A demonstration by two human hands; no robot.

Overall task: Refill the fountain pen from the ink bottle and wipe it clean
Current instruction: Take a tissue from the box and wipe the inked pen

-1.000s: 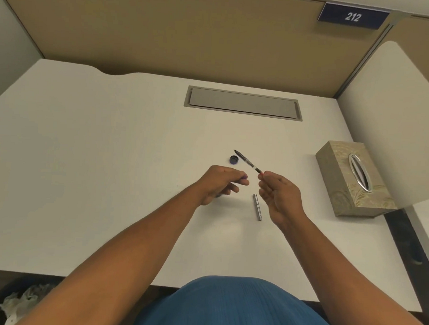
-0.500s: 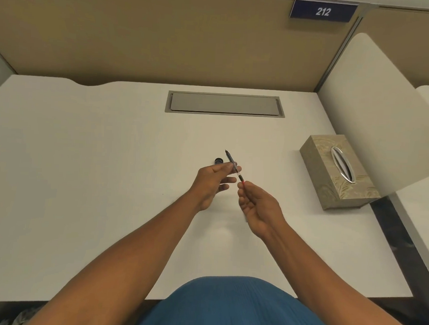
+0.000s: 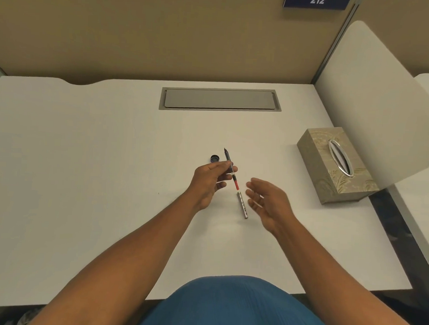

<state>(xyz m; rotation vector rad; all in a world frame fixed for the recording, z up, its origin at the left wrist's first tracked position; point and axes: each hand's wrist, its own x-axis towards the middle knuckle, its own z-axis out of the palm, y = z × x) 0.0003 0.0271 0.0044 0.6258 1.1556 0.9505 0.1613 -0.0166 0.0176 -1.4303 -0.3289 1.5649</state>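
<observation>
half a second ago both hands met on the pen; now the right hand (image 3: pixel 268 201) has let go and drawn off to the right of it, and the pen sits in the left hand alone.

the white tabletop (image 3: pixel 85 169) carries everything. a tissue box (image 3: pixel 331 167) stands well to the right of the pen. the left hand (image 3: pixel 211 180) pinches the pen (image 3: pixel 231 168) at mid-length between thumb and fingertips, other fingers loosely curled beneath. the right hand is wide, fingers spread and relaxed, holding nothing, palm turned toward the pen.

the pen is held above the tabletop, tilted, dark nib end pointing away, a clear section and a red end toward the person. a silver barrel (image 3: pixel 242 204) lies on the tabletop just below the pen's red end. a small dark cap (image 3: pixel 215 158) sits just left of the nib.
</observation>
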